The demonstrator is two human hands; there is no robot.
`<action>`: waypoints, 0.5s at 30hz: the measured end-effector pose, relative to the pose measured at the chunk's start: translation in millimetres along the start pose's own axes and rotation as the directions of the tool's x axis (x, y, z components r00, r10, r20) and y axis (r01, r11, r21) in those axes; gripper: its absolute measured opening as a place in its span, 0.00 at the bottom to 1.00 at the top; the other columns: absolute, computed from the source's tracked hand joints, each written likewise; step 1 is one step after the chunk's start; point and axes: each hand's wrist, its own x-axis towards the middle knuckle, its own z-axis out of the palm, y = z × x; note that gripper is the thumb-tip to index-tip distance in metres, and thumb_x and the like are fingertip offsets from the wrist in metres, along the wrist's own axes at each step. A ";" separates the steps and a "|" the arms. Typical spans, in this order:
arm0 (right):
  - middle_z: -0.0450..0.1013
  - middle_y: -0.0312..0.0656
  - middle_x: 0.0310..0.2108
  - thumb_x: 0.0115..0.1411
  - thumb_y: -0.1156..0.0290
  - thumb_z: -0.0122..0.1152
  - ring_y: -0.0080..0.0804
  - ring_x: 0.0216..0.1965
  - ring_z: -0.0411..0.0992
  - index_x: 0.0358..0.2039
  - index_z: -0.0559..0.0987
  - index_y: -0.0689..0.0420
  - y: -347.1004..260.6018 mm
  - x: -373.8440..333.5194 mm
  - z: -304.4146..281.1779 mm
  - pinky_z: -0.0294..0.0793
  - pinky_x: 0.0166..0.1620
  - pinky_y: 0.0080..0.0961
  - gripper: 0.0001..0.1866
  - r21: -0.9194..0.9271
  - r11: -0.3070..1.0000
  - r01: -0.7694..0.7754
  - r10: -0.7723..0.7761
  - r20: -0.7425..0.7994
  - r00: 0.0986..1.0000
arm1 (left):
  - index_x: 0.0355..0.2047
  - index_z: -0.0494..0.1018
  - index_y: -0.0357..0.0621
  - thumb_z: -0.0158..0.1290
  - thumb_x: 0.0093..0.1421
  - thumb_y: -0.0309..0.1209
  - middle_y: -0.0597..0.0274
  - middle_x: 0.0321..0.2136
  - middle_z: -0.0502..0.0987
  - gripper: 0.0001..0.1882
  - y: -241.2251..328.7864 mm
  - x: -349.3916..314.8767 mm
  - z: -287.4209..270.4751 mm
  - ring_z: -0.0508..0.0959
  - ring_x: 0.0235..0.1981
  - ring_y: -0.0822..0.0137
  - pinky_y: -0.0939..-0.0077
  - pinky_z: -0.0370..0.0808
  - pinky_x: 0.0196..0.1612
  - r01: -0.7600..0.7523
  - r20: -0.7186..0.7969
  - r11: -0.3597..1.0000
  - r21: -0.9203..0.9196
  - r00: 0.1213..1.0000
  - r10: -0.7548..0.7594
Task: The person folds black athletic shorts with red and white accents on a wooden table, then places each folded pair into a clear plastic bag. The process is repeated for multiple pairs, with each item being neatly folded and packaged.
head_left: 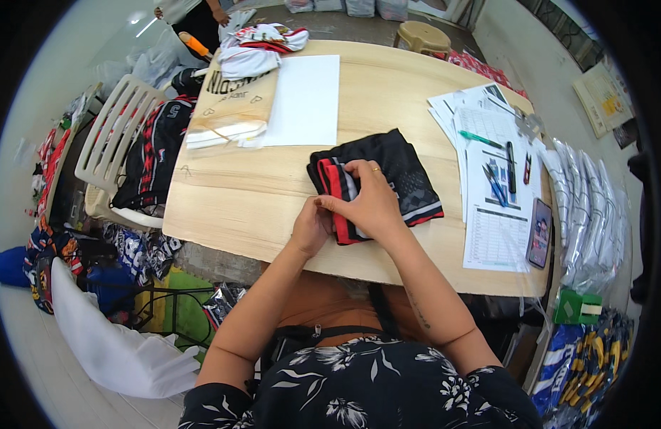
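Note:
A folded black garment [410, 187] with red, white and grey trim lies near the middle of the wooden table's front half. My right hand [371, 204] is over its left part, fingers curled on the red and white striped fold and the thumb reaching toward my other hand. At the garment's near left edge my left hand [313, 226] is closed on the striped border, its fingertips partly hidden. The two hands nearly meet at that edge. A dark patterned panel shows at the garment's right side.
Printed sheets [496, 239] with several pens lie on the table's right, beside a phone [538, 234]. White paper [305, 100] and a beige printed cloth stack [234, 107] occupy the far left. A plastic chair [120, 129] stands left; wrapped packs [588, 204] are at right.

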 end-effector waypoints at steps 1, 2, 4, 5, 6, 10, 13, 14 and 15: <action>0.69 0.48 0.48 0.49 0.46 0.71 0.48 0.49 0.71 0.50 0.72 0.58 -1.1 4.5 2.6 0.74 0.48 0.41 0.36 -0.026 1.000 -0.012 0.013 0.025 1.000 | 0.42 0.72 0.42 0.42 0.70 0.41 0.58 0.42 0.77 0.16 -0.3 -1.7 0.0 0.79 0.44 0.65 0.65 0.76 0.48 -0.020 0.033 1.000 -0.023 0.999 0.021; 0.69 0.48 0.48 0.49 0.47 0.71 0.48 0.49 0.72 0.49 0.72 0.58 -0.1 8.4 5.1 0.74 0.48 0.40 0.35 -0.049 0.999 -0.022 0.023 0.016 1.000 | 0.43 0.72 0.42 0.41 0.70 0.42 0.58 0.42 0.77 0.17 -1.1 -2.2 0.8 0.79 0.43 0.65 0.65 0.76 0.48 -0.027 -0.007 0.999 -0.038 1.000 0.026; 0.71 0.46 0.45 0.49 0.50 0.70 0.46 0.47 0.73 0.46 0.74 0.57 6.4 14.4 11.4 0.74 0.47 0.39 0.30 -0.008 0.999 -0.044 0.044 -0.019 0.999 | 0.43 0.71 0.44 0.40 0.71 0.45 0.60 0.41 0.77 0.18 -1.5 -0.5 2.3 0.80 0.40 0.66 0.67 0.77 0.45 0.000 -0.056 0.999 0.033 0.998 0.002; 0.72 0.45 0.43 0.50 0.52 0.69 0.45 0.46 0.74 0.44 0.75 0.57 11.2 16.2 15.4 0.74 0.46 0.38 0.27 0.054 0.997 -0.056 0.058 -0.043 0.997 | 0.43 0.71 0.45 0.40 0.71 0.46 0.61 0.39 0.77 0.18 -2.0 1.3 3.3 0.80 0.37 0.68 0.69 0.78 0.42 0.032 -0.054 0.993 0.115 0.998 -0.026; 0.73 0.44 0.41 0.50 0.54 0.68 0.44 0.45 0.74 0.42 0.76 0.57 16.7 18.7 20.0 0.74 0.45 0.38 0.24 0.118 0.992 -0.055 0.062 -0.057 0.996 | 0.43 0.71 0.45 0.40 0.71 0.46 0.62 0.38 0.78 0.19 -1.8 3.6 3.6 0.80 0.35 0.69 0.70 0.78 0.40 0.056 -0.011 0.986 0.155 0.998 -0.055; 0.73 0.31 0.25 0.58 0.76 0.58 0.14 0.29 0.66 0.32 0.78 0.63 35.7 24.6 33.3 0.66 0.34 0.16 0.04 0.607 0.794 -0.040 0.196 -0.193 0.961 | 0.43 0.73 0.50 0.44 0.71 0.40 0.73 0.26 0.73 0.12 -6.3 7.0 6.0 0.70 0.21 0.81 0.85 0.70 0.25 0.085 -0.159 0.966 0.245 0.986 -0.047; 0.72 0.30 0.26 0.60 0.75 0.59 0.14 0.28 0.64 0.32 0.79 0.65 36.3 22.2 28.5 0.64 0.32 0.16 0.06 0.625 0.779 0.053 0.124 -0.235 0.964 | 0.36 0.73 0.47 0.45 0.70 0.37 0.75 0.24 0.71 0.11 -10.8 5.8 7.7 0.67 0.19 0.81 0.86 0.67 0.22 0.029 -0.174 0.974 0.226 0.985 0.011; 0.72 0.30 0.26 0.61 0.74 0.60 0.15 0.28 0.64 0.32 0.80 0.65 32.8 20.6 24.5 0.63 0.32 0.17 0.06 0.610 0.792 0.024 0.140 -0.219 0.966 | 0.34 0.73 0.47 0.45 0.70 0.37 0.75 0.22 0.71 0.11 -10.6 6.2 7.6 0.67 0.18 0.81 0.85 0.68 0.22 -0.012 -0.124 0.977 0.214 0.992 0.039; 0.72 0.31 0.26 0.61 0.74 0.61 0.15 0.28 0.64 0.32 0.80 0.66 27.9 18.2 19.7 0.63 0.31 0.17 0.07 0.575 0.815 0.074 0.108 -0.275 0.955 | 0.33 0.74 0.47 0.46 0.69 0.37 0.74 0.21 0.70 0.12 -9.6 7.1 7.4 0.68 0.18 0.80 0.84 0.68 0.22 0.052 -0.186 0.965 0.256 0.982 -0.003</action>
